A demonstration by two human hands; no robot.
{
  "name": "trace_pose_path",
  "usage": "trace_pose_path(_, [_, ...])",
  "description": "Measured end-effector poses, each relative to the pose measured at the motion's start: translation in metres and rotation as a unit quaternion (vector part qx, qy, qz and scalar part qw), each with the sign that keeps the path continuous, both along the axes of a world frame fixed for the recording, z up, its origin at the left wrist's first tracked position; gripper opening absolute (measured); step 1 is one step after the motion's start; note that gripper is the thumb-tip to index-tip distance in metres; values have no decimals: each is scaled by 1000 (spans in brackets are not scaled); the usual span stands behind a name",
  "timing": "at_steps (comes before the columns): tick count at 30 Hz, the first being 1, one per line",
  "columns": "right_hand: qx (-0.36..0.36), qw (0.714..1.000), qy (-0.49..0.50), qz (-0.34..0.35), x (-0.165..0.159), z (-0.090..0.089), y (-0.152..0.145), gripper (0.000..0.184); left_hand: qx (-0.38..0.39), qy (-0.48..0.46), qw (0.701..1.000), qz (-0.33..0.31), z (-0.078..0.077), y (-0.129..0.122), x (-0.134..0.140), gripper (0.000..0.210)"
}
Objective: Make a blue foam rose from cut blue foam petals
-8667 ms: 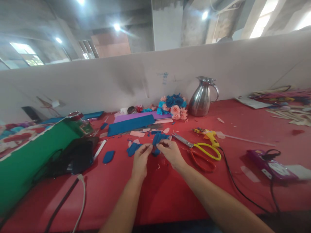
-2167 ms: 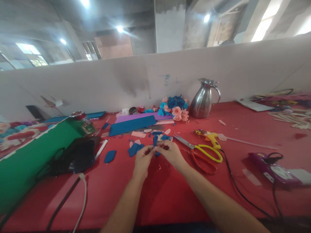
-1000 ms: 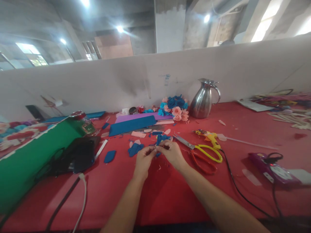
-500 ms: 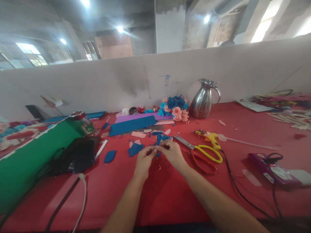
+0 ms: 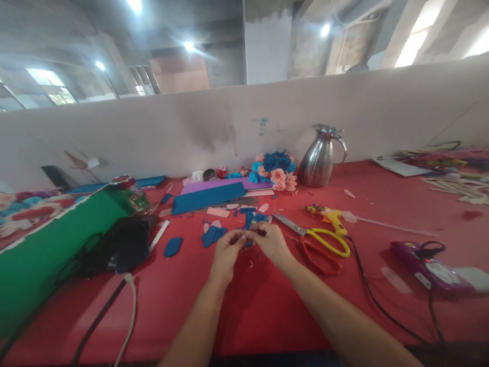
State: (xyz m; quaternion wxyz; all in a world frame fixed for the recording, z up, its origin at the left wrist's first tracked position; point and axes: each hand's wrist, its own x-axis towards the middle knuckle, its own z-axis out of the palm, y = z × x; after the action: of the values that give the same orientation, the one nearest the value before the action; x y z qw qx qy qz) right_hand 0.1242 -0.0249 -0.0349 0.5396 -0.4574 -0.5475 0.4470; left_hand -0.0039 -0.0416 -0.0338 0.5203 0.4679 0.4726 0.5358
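Fingertip to fingertip, my left hand [image 5: 226, 252] and my right hand [image 5: 272, 243] pinch a small blue crepe paper piece [image 5: 248, 221] just above the table. Part of that piece is hidden behind the fingers. More blue paper lies close behind my right hand. Left of my left hand are blue paper petals [image 5: 213, 236] in a loose pile, and a rounded blue paper cutout [image 5: 173, 246] lies farther left. Scissors [image 5: 326, 242] with one yellow and one red handle rest open to the right of my right hand. Behind them is a yellow glue gun [image 5: 334, 222].
Blue [image 5: 208, 198] and purple sheets [image 5: 187, 188] lie at the back, beside a bunch of paper flowers [image 5: 278, 171] and a steel jug [image 5: 318, 158]. A green box [image 5: 57, 255] and black pouch [image 5: 114, 244] stand left. A purple power strip [image 5: 431, 267] with cords sits right.
The blue paper above the fingertips has tipped slightly lower and to the left. Both hands stay in almost the same place, still pinching.
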Motion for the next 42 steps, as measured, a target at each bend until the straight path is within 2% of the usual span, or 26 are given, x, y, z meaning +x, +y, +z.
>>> trace_pose_path(10, [4,1000,13,9,-1,-2,1,20,-2,-7,1000,-6,0,0,0,21])
trace_pose_path(19, [2,1000,-8,7,-1,-2,0,17,-33,-50,998,6,-1,0,1,31])
trace_pose_path(31, [7,999,-53,5,-1,-9,2,19,-21,-54,998,-5,-1,-1,1,26])
trace_pose_path(42, [10,998,-50,31,0,-3,-1,15,-20,-55,998,6,-2,0,0,27])
